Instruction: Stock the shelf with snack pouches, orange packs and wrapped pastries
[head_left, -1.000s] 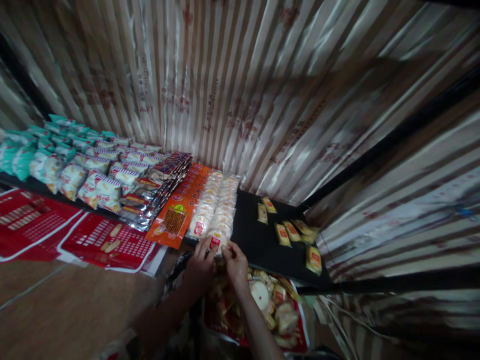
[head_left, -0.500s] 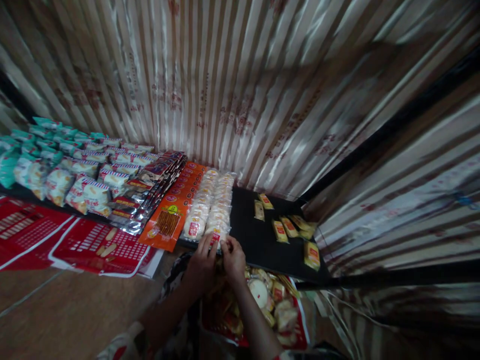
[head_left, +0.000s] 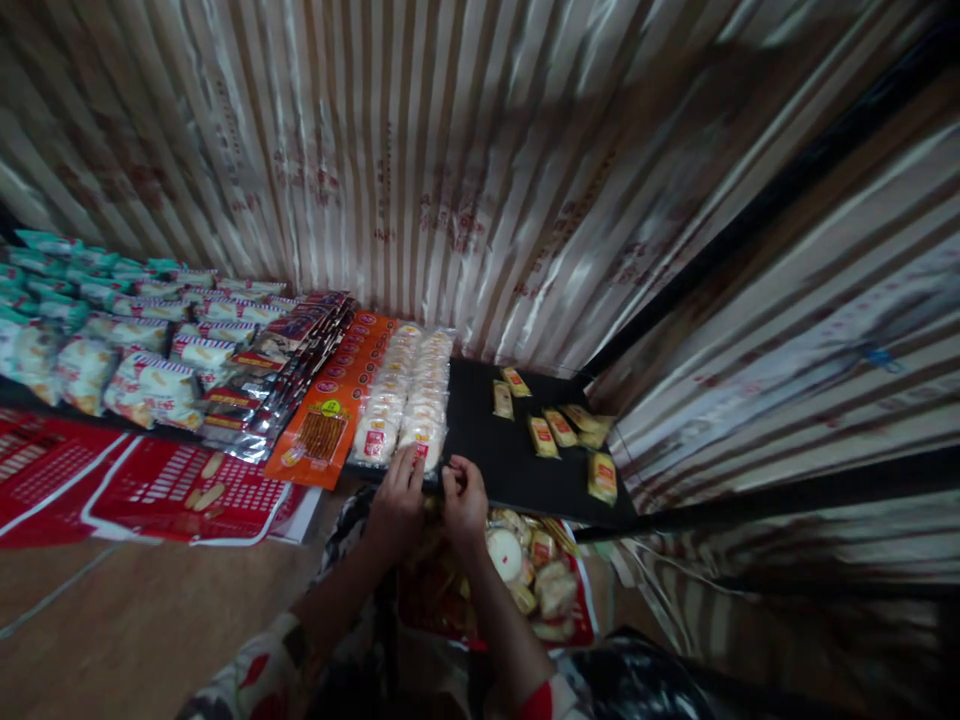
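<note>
My left hand (head_left: 397, 500) and my right hand (head_left: 463, 497) meet at the near edge of a black shelf (head_left: 517, 465). Both pinch the front packet (head_left: 424, 445) of a double row of round white cakes in clear wrappers with red labels (head_left: 409, 385). The fingers of each hand are closed on that packet's near edge. Below my hands sits a red container of mixed wrapped snacks (head_left: 536, 585).
Orange snack packets (head_left: 334, 410), silver-dark packets (head_left: 281, 365) and white and teal bags (head_left: 112, 340) line the shelf to the left. Several small yellow packets (head_left: 559, 430) lie scattered on the right. Red baskets (head_left: 150, 485) stand lower left. A striped curtain (head_left: 450, 150) hangs behind.
The view has shifted so the shelf and hands sit slightly higher and further left. Both hands stay on the front cake packet at the shelf edge.
</note>
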